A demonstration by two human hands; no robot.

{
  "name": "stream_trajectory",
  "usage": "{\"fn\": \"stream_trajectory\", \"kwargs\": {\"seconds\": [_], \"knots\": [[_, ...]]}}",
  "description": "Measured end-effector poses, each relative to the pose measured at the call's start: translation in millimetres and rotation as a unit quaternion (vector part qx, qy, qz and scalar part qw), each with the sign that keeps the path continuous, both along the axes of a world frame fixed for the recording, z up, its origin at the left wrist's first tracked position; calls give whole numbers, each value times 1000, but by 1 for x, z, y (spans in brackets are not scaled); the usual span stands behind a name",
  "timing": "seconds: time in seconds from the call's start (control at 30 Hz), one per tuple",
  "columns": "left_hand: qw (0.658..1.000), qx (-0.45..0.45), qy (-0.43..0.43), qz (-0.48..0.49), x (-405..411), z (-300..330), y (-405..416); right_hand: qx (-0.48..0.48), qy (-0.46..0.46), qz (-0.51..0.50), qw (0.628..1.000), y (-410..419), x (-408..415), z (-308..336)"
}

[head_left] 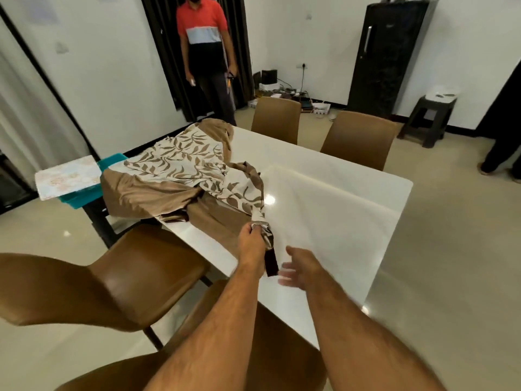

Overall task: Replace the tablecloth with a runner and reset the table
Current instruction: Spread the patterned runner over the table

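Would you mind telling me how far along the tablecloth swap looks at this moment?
Done: most of the white table is already bare, with the leaf-print tablecloth bunched toward its far left side. In hand: the left hand grips a gathered corner of the cloth, while the right hand hovers open beside it. Left: clearing the cloth away, laying a runner and resetting; no runner is identifiable.

right hand [298, 270] fingers motion-blurred

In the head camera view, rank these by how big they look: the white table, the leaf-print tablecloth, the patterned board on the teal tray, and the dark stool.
1. White table
2. Leaf-print tablecloth, bunched up and gripped by the left hand
3. Patterned board
4. Dark stool, though it stands farther off, so its true size against the board is unsure.
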State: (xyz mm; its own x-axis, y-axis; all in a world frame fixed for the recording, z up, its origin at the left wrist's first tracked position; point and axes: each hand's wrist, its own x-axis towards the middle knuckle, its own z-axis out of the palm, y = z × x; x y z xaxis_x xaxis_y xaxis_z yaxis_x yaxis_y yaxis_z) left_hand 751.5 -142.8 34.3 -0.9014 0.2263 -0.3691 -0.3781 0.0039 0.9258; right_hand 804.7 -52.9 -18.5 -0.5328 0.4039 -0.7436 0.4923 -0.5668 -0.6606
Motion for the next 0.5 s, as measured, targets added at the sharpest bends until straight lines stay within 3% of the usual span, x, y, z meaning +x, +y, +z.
{"fn": "stream_trajectory", "kwargs": {"seconds": [0.1,0.23,0.4,0.5], "knots": [[996,46,-47,52,2,10,16,-48,28,48,997,3,2,-4],[988,104,-81,82,-14,15,32,51,88,135,986,11,-21,10],[981,135,-71,121,-42,25,48,192,-11,218,957,36,-56,11],[980,147,-74,116,-62,32,69,185,-20,234,954,64,-74,7]]}}
